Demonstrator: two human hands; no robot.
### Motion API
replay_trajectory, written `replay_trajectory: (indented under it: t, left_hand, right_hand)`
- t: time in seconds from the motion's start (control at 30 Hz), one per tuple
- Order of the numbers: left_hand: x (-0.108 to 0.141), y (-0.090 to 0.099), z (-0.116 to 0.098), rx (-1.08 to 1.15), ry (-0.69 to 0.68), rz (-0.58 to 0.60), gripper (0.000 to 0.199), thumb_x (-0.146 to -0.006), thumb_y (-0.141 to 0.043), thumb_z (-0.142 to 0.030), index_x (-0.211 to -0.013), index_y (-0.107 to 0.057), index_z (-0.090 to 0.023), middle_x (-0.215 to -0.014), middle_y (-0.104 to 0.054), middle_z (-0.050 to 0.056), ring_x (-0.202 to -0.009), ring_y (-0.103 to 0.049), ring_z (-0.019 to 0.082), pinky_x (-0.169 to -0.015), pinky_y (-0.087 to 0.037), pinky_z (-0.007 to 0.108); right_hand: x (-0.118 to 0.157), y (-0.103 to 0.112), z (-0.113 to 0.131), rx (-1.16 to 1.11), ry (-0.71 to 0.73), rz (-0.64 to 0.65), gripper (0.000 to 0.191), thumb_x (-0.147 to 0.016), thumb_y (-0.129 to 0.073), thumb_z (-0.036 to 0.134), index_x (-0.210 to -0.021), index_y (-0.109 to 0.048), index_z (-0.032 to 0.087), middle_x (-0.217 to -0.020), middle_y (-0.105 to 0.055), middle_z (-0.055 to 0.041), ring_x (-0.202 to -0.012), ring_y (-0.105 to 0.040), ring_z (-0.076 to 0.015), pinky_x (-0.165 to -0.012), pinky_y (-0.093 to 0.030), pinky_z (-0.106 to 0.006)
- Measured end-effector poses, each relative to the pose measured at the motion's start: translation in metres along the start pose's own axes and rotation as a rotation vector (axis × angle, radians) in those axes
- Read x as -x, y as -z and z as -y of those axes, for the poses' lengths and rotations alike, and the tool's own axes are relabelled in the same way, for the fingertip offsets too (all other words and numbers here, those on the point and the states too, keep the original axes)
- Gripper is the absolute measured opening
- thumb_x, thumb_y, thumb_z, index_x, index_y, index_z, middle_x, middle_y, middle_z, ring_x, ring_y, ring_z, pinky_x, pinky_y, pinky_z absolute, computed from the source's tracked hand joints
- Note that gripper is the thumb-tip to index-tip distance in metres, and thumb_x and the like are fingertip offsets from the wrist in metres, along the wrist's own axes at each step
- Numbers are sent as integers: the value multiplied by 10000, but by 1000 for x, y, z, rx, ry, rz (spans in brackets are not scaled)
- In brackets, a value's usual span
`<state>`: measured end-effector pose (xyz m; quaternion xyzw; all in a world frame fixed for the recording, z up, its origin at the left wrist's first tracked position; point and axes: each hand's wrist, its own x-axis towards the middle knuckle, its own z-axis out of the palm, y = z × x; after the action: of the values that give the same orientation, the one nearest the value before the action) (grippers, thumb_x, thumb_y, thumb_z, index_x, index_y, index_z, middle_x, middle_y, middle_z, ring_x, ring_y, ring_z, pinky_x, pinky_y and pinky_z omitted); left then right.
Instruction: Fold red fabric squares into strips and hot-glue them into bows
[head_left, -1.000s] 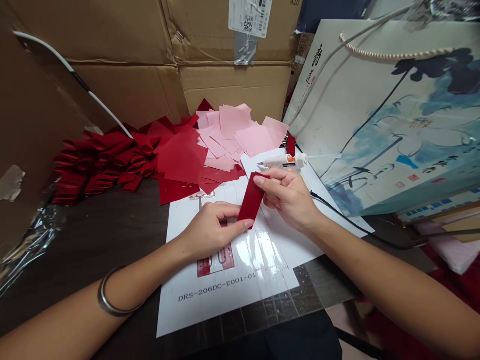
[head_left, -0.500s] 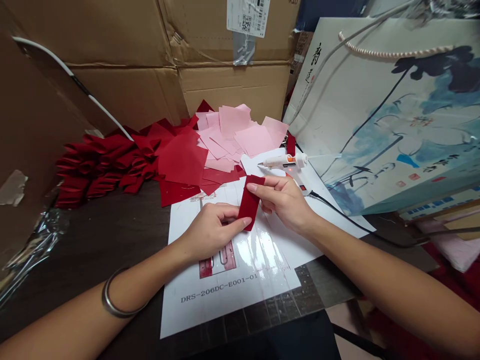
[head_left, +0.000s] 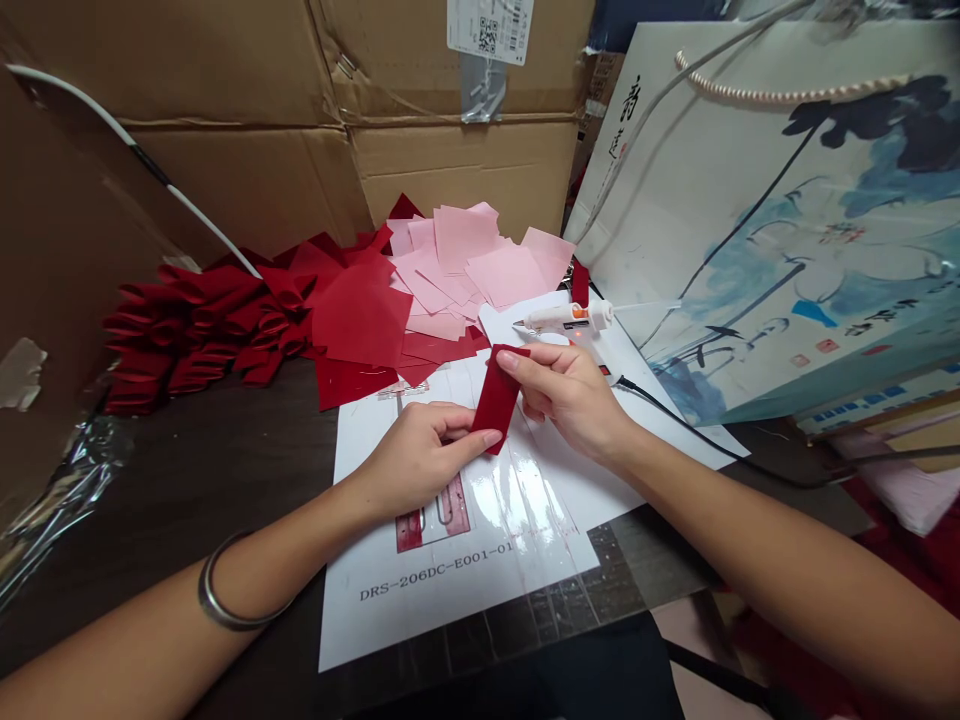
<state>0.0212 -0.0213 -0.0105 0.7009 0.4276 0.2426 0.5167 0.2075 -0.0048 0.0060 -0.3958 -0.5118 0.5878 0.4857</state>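
Observation:
A dark red strip of folded fabric (head_left: 496, 405) is held tilted above the printed paper sheet (head_left: 442, 610). My left hand (head_left: 420, 450) pinches its lower end between thumb and fingers. At the upper end, my right hand (head_left: 574, 395) grips it, thumb on top. Just behind my right hand lies a white hot glue gun (head_left: 570, 319) with a glue stick in its back and a small lit light. The fingers beneath the strip are partly hidden.
Pink fabric squares (head_left: 502, 272) and red squares (head_left: 360, 315) lie piled at the back. Folded red pieces (head_left: 202, 330) are heaped at left. Cardboard boxes (head_left: 465, 180) stand behind, a paper bag (head_left: 750, 230) at right. A black cord (head_left: 697, 435) crosses the right side.
Both hands keep their hold on the red strip, which stays almost in place. The whole view has shifted slightly.

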Motion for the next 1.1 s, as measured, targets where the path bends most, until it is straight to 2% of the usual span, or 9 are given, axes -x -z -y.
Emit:
replay_trajectory:
  t: [0.2,0.33,0.5,0.57,0.63,0.73,0.8,0.93,1.1]
  left_hand:
    - [0,0,-3,63,-3,-9,250,-856,-625,-374,-859,-727,-146,-763,-694,41,-661,-610,156,-565,-439,243]
    - [2,-1,-4,51,-15,-20,243,-859,-624,-364,-856,-739,-149,-776,-711,49,-684,-643,179,-589,-484,265]
    - [-2,-3,1,117,-93,-130,287,-831,-682,-338,-1082,-693,-199,-1040,-716,59,-951,-671,212,-826,-531,308]
    - [-6,-2,4,195,-148,-259,466,-792,-731,-296,-1235,-597,-236,-1247,-640,60,-1106,-623,213,-947,-495,319]
    - [-10,-1,6,295,-122,-373,471,-811,-707,-294,-1254,-564,-222,-1257,-634,76,-1063,-642,199,-923,-509,316]
    - [-11,3,5,442,-16,-438,333,-897,-564,-420,-1032,-663,-132,-863,-727,88,-712,-675,173,-697,-546,298]
    - [-9,5,2,523,-35,-421,437,-913,-500,-509,-883,-691,-118,-698,-694,72,-609,-642,165,-611,-529,286]
    - [-6,6,-1,545,-142,-450,254,-828,-690,-378,-719,-668,-150,-684,-665,9,-625,-606,107,-613,-496,208]
    - [-6,5,-1,475,-163,-574,174,-798,-729,-322,-754,-686,-159,-716,-693,4,-665,-641,121,-639,-507,217]
  right_hand:
    - [0,2,-3,11,50,-25,349,-787,-744,388,-580,-563,172,-459,-361,80,-419,-315,-51,-412,-242,-249]
    - [-1,1,-3,14,-1,0,271,-799,-733,389,-671,-636,170,-483,-418,70,-420,-333,-54,-405,-252,-245]
    - [1,4,-2,-3,88,9,206,-813,-718,355,-701,-677,187,-455,-467,70,-389,-374,-54,-381,-295,-229]
    - [2,6,-1,86,233,-2,99,-826,-695,294,-792,-721,205,-543,-609,42,-416,-473,-67,-377,-347,-224]
    - [3,10,-1,303,489,21,141,-804,-664,165,-905,-749,216,-738,-739,-1,-528,-609,-97,-416,-425,-226]
    - [1,15,-4,630,891,163,372,-720,-584,7,-998,-746,194,-907,-776,-33,-687,-704,-128,-540,-528,-230]
    - [1,18,-7,739,987,280,442,-699,-524,-26,-1032,-735,174,-935,-775,-39,-741,-722,-135,-614,-562,-236]
    - [5,18,-6,799,786,427,482,-709,-457,-13,-1053,-726,190,-965,-768,-33,-737,-709,-143,-621,-542,-265]
    - [12,9,1,435,143,374,605,-832,-549,159,-1420,-426,234,-918,-751,-31,-600,-597,-121,-527,-419,-263]
